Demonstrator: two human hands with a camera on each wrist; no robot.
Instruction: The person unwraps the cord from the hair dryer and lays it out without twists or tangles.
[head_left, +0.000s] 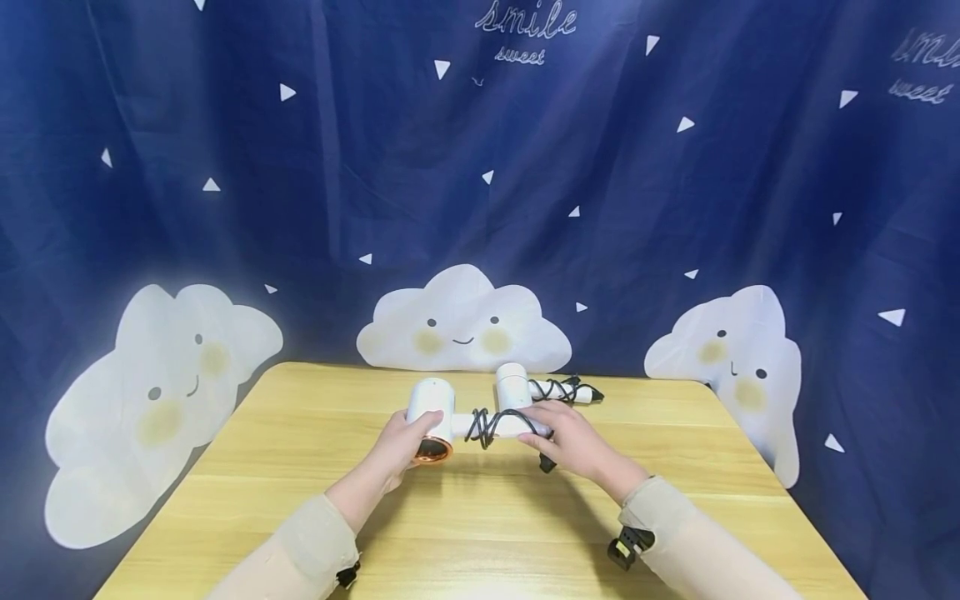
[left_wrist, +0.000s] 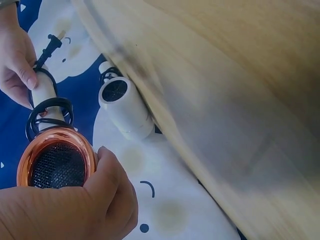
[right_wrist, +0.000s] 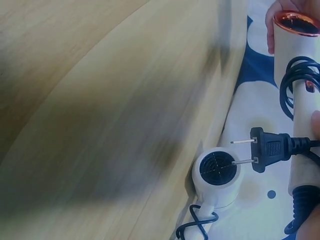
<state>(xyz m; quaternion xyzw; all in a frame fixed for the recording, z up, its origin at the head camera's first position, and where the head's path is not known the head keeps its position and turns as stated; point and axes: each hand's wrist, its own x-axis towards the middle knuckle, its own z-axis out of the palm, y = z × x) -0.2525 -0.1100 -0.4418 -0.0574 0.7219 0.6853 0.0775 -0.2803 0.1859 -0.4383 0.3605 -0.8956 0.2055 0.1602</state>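
Observation:
A white hair dryer (head_left: 432, 398) with a copper-coloured rim is held level above the table by both hands. My left hand (head_left: 402, 442) grips its barrel, thumb on the near side; dark mesh (left_wrist: 59, 167) fills the rimmed end. At the handle's other end, my right hand (head_left: 576, 440) holds with thumb and fingers around it. A black cord (head_left: 482, 427) is wound around the handle, and its two-pin plug (right_wrist: 270, 150) sticks out beside the right hand. Behind lies a second white hair dryer (head_left: 512, 379), its own dark cord wrapped around the handle.
The wooden table (head_left: 315, 475) spreads under both hands, and the second dryer lies near its back edge. Beyond hangs a dark blue curtain (head_left: 420, 167) with white triangles and smiling clouds. Dark straps with devices (head_left: 630, 543) sit at the sleeve cuffs.

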